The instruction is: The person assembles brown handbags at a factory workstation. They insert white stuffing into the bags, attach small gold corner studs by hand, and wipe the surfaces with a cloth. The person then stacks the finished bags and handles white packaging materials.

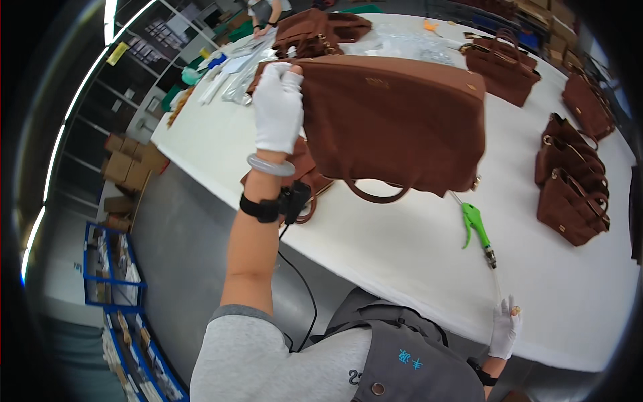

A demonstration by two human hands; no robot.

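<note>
Brown suede-like handbag point(395, 120) is held up over the white bench point(402, 248) by the left hand point(277, 107), which is gloved in white and clamped on the bag's upper left corner, fingers wrapped over the edge. The bag hangs upside down, so its looped handle point(377, 194) dangles at the bottom, just clear of the bench top. A pale bangle point(270, 165) and a black wrist strap point(262, 208) are worn on that forearm, with a thin black cable trailing down from the strap. The right hand point(504, 326), also in a white glove, is seen low near the bench's front edge, with the fingers drawn together around a clear thin tube point(496, 283). That tube runs up to a green air blow gun point(474, 223) lying flat on the bench, just below the raised bag's right corner. Another brown bag point(301, 167) is partly hidden behind the left wrist, resting on the bench. More brown handbags are laid out further off: one point(502, 63) toward the back, a cluster point(569, 181) along the right side, and another point(315, 30) at the far end, where another person's arm point(262, 25) can be made out. Blue racks point(114, 281) stand on the floor to the left.
</note>
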